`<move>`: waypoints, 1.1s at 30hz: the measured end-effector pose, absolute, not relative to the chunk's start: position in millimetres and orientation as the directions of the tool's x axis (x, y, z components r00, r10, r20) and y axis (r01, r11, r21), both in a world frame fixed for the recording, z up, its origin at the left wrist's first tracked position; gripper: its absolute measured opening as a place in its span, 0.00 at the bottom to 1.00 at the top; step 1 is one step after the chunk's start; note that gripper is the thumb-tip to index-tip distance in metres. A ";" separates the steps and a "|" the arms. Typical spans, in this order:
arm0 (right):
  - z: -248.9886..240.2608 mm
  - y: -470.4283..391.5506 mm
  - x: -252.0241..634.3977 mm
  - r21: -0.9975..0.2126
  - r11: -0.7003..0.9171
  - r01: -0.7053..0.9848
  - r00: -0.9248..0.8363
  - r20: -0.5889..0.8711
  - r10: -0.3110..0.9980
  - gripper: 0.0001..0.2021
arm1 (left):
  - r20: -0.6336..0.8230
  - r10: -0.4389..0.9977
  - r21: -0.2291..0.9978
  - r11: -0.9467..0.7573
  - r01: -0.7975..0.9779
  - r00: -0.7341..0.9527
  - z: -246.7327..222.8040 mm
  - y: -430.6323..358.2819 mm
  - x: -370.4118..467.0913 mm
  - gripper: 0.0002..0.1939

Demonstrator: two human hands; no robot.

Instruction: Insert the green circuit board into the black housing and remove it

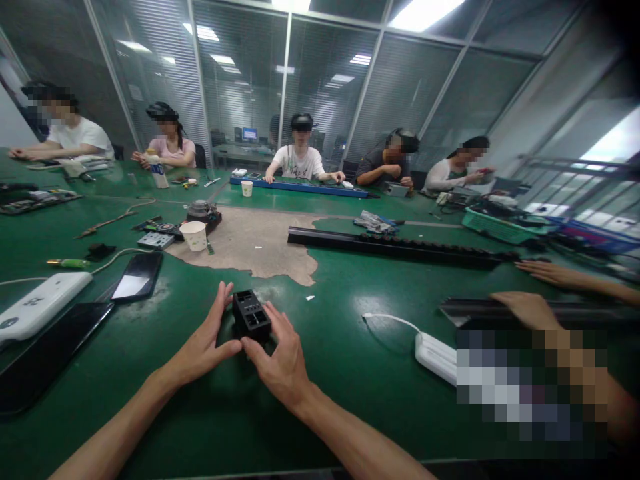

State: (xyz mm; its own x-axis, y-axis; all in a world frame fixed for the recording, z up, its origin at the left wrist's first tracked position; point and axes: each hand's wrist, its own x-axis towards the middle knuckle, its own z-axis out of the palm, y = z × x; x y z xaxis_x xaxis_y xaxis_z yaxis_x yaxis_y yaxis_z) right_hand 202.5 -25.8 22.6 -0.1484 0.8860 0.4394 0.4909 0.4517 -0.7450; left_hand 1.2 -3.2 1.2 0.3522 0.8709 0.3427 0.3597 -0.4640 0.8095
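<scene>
1. Black socket block (253,315) in the middle of the action, on this side of the nearer paper cup (193,236) and off to that cup's right, openings facing up, a bare hand at each flank.
2. Left hand (203,350): fingers spread wide alongside, thumb reaching toward the near corner. Touching? Too close to call, but it shows no grip.
3. Right hand (283,363): half curled, fingers along the right flank, thumb against the near end. That's the hold, though how firm, I can't tell.
4. Good handling here, I'd judge: thumbs low on the edges, fingertips on the flat sides, nothing over those openings.
5. Pressure from one side alone could twist the block; an even, light squeeze from both hands would keep it square.
6. Does it rest on the table (350,380)? Can't tell. Best kept level, and clear of the white scrap (310,298), this side of the cup and farther right.
</scene>
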 end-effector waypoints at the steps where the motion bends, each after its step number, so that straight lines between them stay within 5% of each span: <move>1: 26.5 -25.7 204.3 -0.760 0.452 0.467 -0.127 0.448 0.885 0.30 | 0.345 0.868 0.803 -0.470 0.366 0.358 1.9 -4.0 1.7 0.54; 5: 32.9 -28.6 221.3 -0.788 0.441 0.430 -0.056 0.464 0.884 0.30 | 0.355 0.853 0.767 -0.500 0.402 0.383 4.5 -6.7 3.5 0.60; 13: 2.8 -39.1 253.0 -0.694 0.363 0.623 -0.054 0.424 0.904 0.28 | 0.338 0.853 0.689 -0.512 0.512 0.398 2.8 -7.9 4.1 0.62; 27: -8.3 -44.1 250.5 -0.607 0.276 0.745 -0.058 0.353 0.934 0.43 | 0.366 0.859 0.675 -0.510 0.533 0.358 -4.9 -3.8 5.0 0.58; 33: -6.4 -44.2 253.4 -0.615 0.250 0.748 -0.043 0.331 0.943 0.35 | 0.333 0.868 0.646 -0.495 0.581 0.369 -3.4 -6.3 4.5 0.58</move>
